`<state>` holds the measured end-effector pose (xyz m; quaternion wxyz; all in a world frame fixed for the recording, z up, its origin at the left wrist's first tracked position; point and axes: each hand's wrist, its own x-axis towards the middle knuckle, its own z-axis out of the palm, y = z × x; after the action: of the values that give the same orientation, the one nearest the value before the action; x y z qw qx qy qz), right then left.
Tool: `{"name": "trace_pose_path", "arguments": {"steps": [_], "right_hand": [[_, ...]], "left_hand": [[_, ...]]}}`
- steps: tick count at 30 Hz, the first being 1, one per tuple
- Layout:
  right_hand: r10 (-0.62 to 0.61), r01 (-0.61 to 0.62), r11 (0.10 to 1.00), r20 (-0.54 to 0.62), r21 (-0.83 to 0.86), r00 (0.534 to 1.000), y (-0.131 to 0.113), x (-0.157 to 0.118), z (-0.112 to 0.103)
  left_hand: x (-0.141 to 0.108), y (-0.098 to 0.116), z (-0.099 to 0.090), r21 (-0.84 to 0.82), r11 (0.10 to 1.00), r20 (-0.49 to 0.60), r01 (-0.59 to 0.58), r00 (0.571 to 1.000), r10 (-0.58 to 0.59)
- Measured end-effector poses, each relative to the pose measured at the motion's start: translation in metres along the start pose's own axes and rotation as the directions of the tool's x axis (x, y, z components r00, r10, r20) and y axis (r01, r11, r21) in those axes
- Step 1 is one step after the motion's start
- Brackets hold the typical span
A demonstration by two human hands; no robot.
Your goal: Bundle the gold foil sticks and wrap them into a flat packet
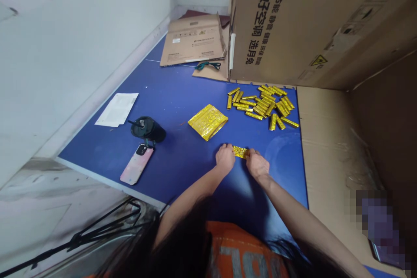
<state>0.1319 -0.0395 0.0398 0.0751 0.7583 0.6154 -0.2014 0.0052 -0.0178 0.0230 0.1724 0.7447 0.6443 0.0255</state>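
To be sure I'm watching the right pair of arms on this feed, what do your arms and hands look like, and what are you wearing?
The left hand and right hand are bare, with no gloves, and the forearms show no sleeves, watch or bracelet. An orange shirt with large grey printed lettering is worn, and long dark hair hangs over it.

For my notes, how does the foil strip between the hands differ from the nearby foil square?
The foil strip is narrow; the foil square is far broader. The strip is held by the left hand and right hand; the square lies untouched on the blue table. Both are shiny gold.
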Motion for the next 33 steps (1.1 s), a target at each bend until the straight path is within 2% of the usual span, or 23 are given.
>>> {"name": "trace_pose_path", "arguments": {"steps": [3,6,10,13,20,23,27,33], "right_hand": [[-0.023,0.023,1.000,-0.007,-0.010,1.000,-0.001,-0.003,0.001],[-0.038,0.038,0.999,-0.010,-0.018,0.999,-0.001,-0.004,0.001],[-0.042,0.042,0.999,-0.011,-0.027,0.999,-0.001,-0.003,0.000],[-0.051,0.050,0.998,-0.020,-0.029,0.999,0.000,-0.003,0.002],[-0.100,0.095,0.994,-0.103,-0.049,0.990,0.003,-0.005,0.005],[-0.220,0.212,0.975,-0.152,-0.066,0.964,0.005,-0.016,0.008],[-0.419,0.413,0.908,-0.146,-0.071,0.896,0.008,-0.033,0.022],[-0.419,0.406,0.908,-0.237,-0.105,0.876,0.014,-0.039,0.050]], "left_hand": [[-0.001,-0.003,-0.002,0.037,0.997,0.002,-0.073,0.997,0.073],[-0.004,-0.007,-0.005,0.076,0.976,0.010,-0.206,0.978,0.206],[-0.014,-0.010,-0.006,0.102,0.898,0.039,-0.429,0.903,0.427],[-0.028,-0.008,-0.002,0.115,0.852,0.040,-0.511,0.859,0.510],[-0.049,-0.003,0.011,0.203,0.867,-0.027,-0.455,0.883,0.470],[-0.049,-0.003,0.013,0.221,0.862,-0.028,-0.456,0.880,0.474],[-0.050,-0.005,0.014,0.236,0.856,-0.012,-0.460,0.880,0.476],[-0.051,-0.009,0.015,0.266,0.842,-0.007,-0.469,0.873,0.488]]}}
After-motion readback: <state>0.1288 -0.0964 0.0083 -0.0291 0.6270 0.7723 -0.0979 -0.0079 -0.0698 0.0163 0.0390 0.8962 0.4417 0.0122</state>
